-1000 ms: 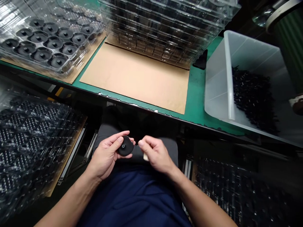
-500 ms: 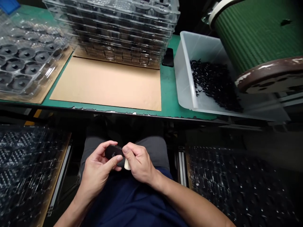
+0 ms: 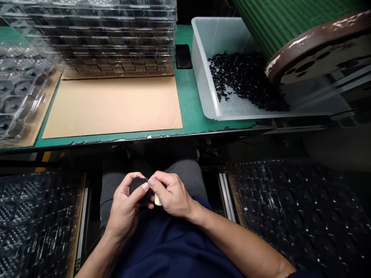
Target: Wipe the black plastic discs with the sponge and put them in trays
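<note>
Above my lap, my left hand [image 3: 121, 206] grips a round black disc-like part [image 3: 135, 185] between thumb and fingers. My right hand [image 3: 175, 197] is closed around a small tool with a cream-coloured handle [image 3: 158, 200], whose lower end shows beneath the fist. A thin tip appears at the upper right rim of the black part, where the two hands meet. The fingers cover most of the tool, so its exact kind cannot be made out.
Across the green bench stand stacked clear trays [image 3: 116, 42], a cardboard sheet [image 3: 113, 108], a black phone-like slab [image 3: 183, 56] and a translucent bin [image 3: 201, 73] of small black pieces [image 3: 243, 77]. A green drum [image 3: 292, 23] overhangs it. Filled trays flank my legs, left [image 3: 34, 216] and right [image 3: 301, 216].
The view has swung to the right, so bench items sit further left. In my left hand the black part has turned, and its pale marking no longer shows. Both hands keep their grip.
</note>
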### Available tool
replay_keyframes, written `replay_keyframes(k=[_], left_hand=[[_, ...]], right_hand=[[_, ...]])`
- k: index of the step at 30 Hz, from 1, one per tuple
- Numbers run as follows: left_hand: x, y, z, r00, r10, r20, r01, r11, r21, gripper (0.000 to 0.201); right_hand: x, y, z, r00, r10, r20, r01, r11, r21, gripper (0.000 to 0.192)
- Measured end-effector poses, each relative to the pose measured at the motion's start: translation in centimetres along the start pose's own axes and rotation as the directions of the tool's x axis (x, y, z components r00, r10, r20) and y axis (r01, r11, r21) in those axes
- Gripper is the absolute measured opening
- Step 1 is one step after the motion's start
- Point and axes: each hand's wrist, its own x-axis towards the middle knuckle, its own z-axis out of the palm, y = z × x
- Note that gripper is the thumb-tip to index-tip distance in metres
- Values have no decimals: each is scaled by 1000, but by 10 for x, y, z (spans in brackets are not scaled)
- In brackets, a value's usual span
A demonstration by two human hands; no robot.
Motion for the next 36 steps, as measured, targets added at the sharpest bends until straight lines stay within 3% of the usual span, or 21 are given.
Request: replay_keyframes(k=[6, 11, 13, 15, 18, 20, 23, 26, 30, 33, 36], left_hand=[[1, -1, 6, 999, 0, -37, 0, 1000, 7, 59], [7, 3, 3, 993, -45, -109, 41, 998, -37, 53], [11, 4, 1, 989, -71, -130, 68, 997, -30, 54], [15, 5, -2, 987, -89, -134, 87, 996, -27, 56], [15, 5, -4, 991, -89, -102, 84, 995, -56, 55], [11, 6, -5, 995, -81, -55, 75, 992, -102, 52], [3, 7, -9, 997, -58, 54, 66, 983, -170, 53], [-3, 4, -15, 987, -12, 161, 33, 991, -129, 61], [-2, 0, -24, 986, 44, 162, -48, 999, 23, 66], [-1, 0, -25, 993, 54, 103, -63, 995, 83, 71], [-2, 1, -23, 988, 155, 28, -157, 978, 140, 71]], right_hand=[[0, 5, -2, 1000, 26, 11, -26, 999, 27, 33], [0, 6, -1, 999, 12, -33, -13, 999, -52, 32], [1, 7, 0, 997, 56, -60, -58, 997, -47, 33], [6, 8, 2, 981, 178, -72, -172, 982, 76, 34], [15, 12, 3, 928, 372, -27, -341, 876, 341, 35], [20, 13, 3, 904, 426, 33, -396, 807, 438, 37], [23, 11, 0, 881, 461, 108, -450, 745, 492, 37], [24, 5, -3, 863, 482, 151, -485, 705, 518, 36], [24, 5, -1, 869, 468, 160, -478, 709, 519, 39], [23, 12, 1, 897, 440, 34, -408, 797, 446, 45], [15, 14, 1, 932, 232, -279, -198, 969, 146, 45]])
